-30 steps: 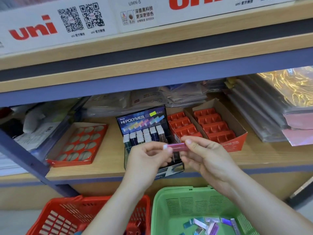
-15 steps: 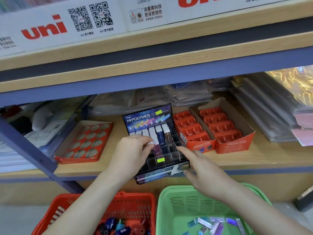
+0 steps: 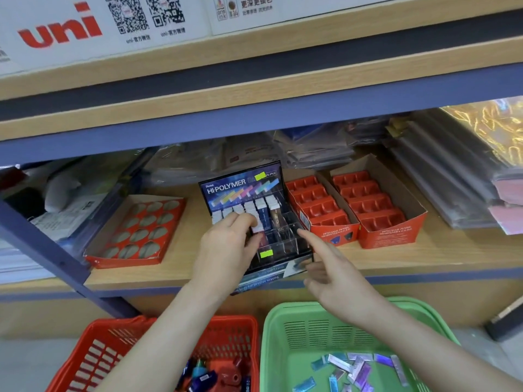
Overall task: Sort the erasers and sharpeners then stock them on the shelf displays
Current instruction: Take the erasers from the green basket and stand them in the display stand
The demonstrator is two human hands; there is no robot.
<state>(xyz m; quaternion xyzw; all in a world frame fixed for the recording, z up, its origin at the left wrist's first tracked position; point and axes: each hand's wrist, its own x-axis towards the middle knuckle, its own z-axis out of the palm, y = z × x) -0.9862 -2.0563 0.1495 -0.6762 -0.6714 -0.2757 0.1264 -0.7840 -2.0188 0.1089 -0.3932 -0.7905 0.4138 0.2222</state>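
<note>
A pink slim eraser with a white cap (image 3: 259, 232) is standing in a middle slot of the black HI-POLYMER eraser display case (image 3: 243, 183), beside a row of other white-capped erasers. The left hand (image 3: 226, 250) is reaching over the case and gripping this eraser between curled fingers and thumb. The right hand (image 3: 336, 278) is holding nothing, its forefinger pointing straight at the case's right edge and its thumb possibly touching the front lip. The case is sitting at the front of the wooden shelf (image 3: 452, 250), between a flat red cardboard tray with round holes (image 3: 121, 261) and two orange compartmented sharpener boxes (image 3: 393, 236). Below, a green plastic basket (image 3: 271, 335) is holding loose foil-wrapped erasers (image 3: 356, 366), and a red plastic basket (image 3: 93, 352) is holding a blurred heap of sharpeners (image 3: 209, 374).
</note>
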